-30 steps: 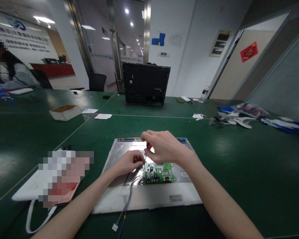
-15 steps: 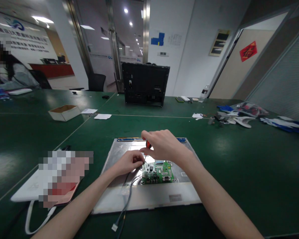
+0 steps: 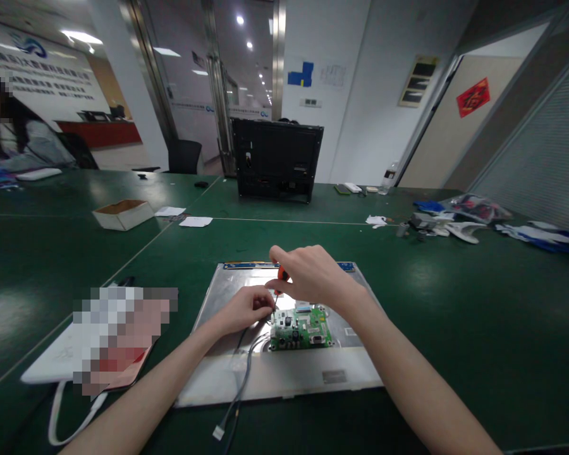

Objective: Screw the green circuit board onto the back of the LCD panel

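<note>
Gripping a screwdriver [image 3: 283,274] from above, the right hand [image 3: 315,275] has its fingers curled closely round the red-and-black handle, and the thin shaft slants down to the far left corner of a green board [image 3: 301,330]. What the tip touches there is too small to tell. The left hand [image 3: 239,309] is just beside that same corner, its fingers bent and the thumb near the forefinger; the space between those fingertips is hidden, so I cannot tell how tightly they close or whether they have hold of something. The board lies around the middle of a silver panel [image 3: 284,378], itself flat on the green table [image 3: 455,328]. A blue strip [image 3: 345,267] runs along the panel's far edge, partly behind the right hand. A grey cable [image 3: 248,370] curves across the panel's left part and past the near edge, ending in a white plug [image 3: 219,433]. Farther back, a black casing [image 3: 277,161] stands upright, with a white box [image 3: 128,219] to its left and a bottle [image 3: 389,177] to its right.
</note>
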The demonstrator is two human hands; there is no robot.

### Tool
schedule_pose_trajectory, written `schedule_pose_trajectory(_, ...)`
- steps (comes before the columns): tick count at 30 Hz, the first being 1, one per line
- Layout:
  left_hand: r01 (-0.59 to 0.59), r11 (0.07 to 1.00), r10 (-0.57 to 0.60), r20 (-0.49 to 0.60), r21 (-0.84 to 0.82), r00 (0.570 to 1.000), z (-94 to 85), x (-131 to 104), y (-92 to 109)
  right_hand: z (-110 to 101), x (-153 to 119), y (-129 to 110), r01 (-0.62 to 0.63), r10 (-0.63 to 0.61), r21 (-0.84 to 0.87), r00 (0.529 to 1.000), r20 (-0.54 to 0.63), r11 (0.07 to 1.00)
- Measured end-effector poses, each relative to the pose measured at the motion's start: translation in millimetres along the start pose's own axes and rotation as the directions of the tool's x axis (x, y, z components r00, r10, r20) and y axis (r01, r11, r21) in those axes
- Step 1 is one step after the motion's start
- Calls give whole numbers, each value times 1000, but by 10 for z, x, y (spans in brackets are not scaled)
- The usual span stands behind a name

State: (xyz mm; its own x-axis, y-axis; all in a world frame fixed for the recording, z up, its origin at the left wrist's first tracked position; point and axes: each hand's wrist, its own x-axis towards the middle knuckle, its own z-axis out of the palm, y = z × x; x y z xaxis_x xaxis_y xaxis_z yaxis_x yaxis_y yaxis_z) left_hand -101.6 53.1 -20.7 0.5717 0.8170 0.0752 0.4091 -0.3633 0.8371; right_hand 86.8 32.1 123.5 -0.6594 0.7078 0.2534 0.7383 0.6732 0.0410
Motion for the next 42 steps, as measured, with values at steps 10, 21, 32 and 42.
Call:
schedule_pose_trajectory(10, -21, 1000, 21, -20, 0, 1000, 5, 9, -31, 11, -5, -2, 8, -8, 12, 1000, 1, 1000)
schedule_pose_trajectory(21, -8, 1000, 9, -21, 20, 1000, 15, 7, -28, -34, -47, -9, 103, -101, 113, 995, -22, 988)
schedule_pose_trajectory(32, 16, 1000, -16, 0, 7, 1000, -15, -11, 71, 15, 19, 15, 29, -29, 3, 999, 13, 1000)
schedule_pose_trajectory(42, -17, 1000, 17, -29, 16, 999, 11, 5, -28, -49, -45, -4, 75, -78, 108, 997, 24, 991)
